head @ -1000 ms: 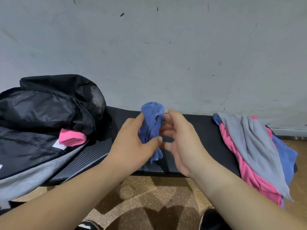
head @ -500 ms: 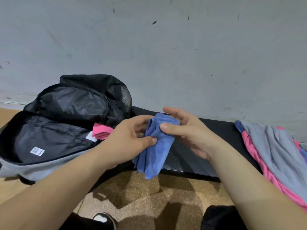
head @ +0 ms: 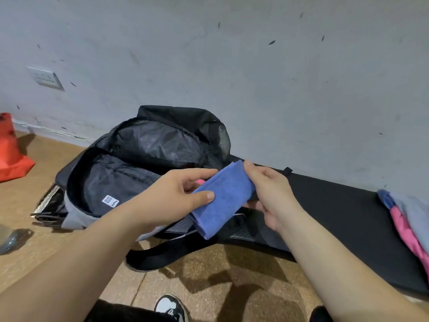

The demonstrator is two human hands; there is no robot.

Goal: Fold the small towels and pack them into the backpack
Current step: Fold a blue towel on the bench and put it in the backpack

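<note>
A folded blue towel (head: 224,197) is held in the air between both hands, just right of the open backpack (head: 144,154). My left hand (head: 171,196) pinches its left edge with thumb on top. My right hand (head: 270,189) grips its upper right corner. The backpack is black with a grey front and lies open on the floor, its dark lining showing. A sliver of a pink towel (head: 200,181) shows behind my left fingers, at the backpack's mouth. More towels, grey, pink and blue (head: 408,219), lie piled at the far right.
A black mat (head: 329,212) runs along the grey wall, under the towel pile. An orange-red bag (head: 10,149) sits on the wooden floor at the far left. A wall socket (head: 46,77) is above it. My shoe (head: 170,306) shows at the bottom.
The view has swung left, bringing the whole backpack into sight. The blue towel went from a loose hanging bunch to a flat folded rectangle, held closer to the backpack opening.
</note>
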